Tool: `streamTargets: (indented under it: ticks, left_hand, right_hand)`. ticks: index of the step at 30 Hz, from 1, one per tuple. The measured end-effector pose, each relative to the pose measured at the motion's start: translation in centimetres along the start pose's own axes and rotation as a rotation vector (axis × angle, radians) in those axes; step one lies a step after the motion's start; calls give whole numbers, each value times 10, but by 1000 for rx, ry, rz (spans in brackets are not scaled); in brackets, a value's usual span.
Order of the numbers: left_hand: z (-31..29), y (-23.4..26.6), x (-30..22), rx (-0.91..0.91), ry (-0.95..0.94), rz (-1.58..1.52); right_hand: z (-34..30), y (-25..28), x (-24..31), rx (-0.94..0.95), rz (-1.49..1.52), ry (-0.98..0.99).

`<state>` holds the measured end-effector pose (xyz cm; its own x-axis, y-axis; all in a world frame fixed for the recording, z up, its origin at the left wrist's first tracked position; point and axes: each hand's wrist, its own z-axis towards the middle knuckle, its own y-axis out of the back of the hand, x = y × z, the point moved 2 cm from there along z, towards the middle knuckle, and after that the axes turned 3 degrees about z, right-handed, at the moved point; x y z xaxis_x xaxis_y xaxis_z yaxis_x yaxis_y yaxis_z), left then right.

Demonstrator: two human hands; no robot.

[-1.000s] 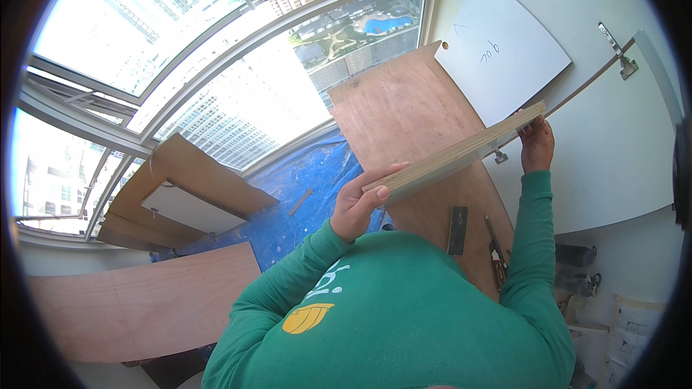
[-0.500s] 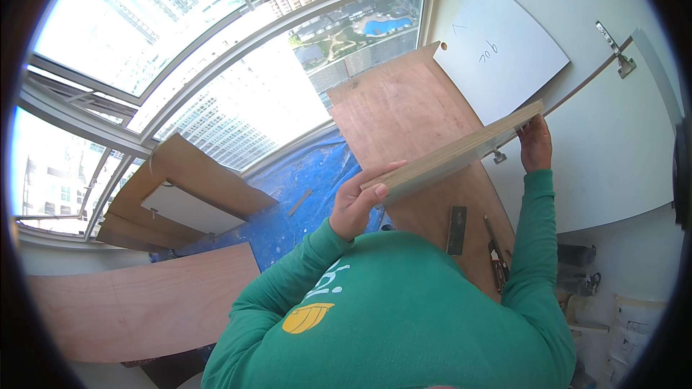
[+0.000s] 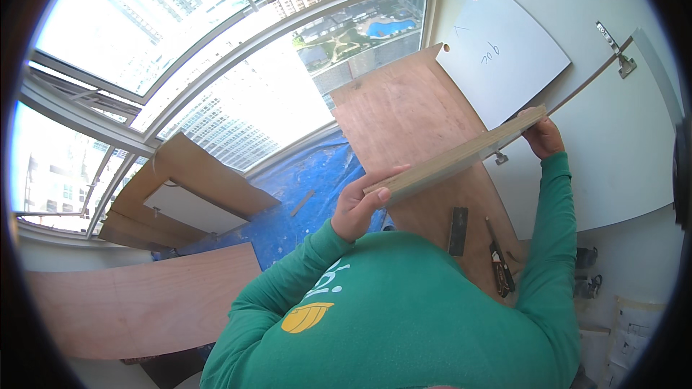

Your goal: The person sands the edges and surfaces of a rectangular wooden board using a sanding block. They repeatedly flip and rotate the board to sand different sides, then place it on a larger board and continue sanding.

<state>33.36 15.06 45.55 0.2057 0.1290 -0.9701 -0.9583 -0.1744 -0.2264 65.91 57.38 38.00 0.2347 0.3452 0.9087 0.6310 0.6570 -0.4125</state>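
In front of my chest I hold a narrow wooden board with a pale, smooth side face. It slants up from the left to the far right, with its wood-coloured edge turned upward. My left hand grips the near end, thumb on the edge and fingers round the far side. At the other end my right hand is closed round the board, its fingertips over the top edge. Below the board lies a large reddish plywood sheet.
On the plywood lie a dark rectangular block and a long tool with a dark handle. White panels and a hinged white door stand at right. Blue sheeting covers floor by the windows; brown boards lean left.
My right hand has shifted slightly outward and round the board's far end, its fingers now over the top edge. My left hand has kept its grip, and the board has barely moved.
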Motion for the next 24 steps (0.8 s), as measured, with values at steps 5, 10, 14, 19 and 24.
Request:
streamTargets:
  ticks: [5,10,14,19,24]
  left_hand:
    - [0,1,1,8,-20,-1]
    - [2,1,3,-1,-36,0]
    - [1,-1,2,0,-31,21]
    - [2,-1,1,-9,-29,18]
    - [3,-1,2,-21,-27,11]
  right_hand:
    - [8,-9,6,118,75,-30]
    - [8,-17,-5,50,157,66]
    - [6,-16,-12,64,188,104]
    - [5,-15,-13,-82,130,102]
    - [2,-14,-13,-153,60,117]
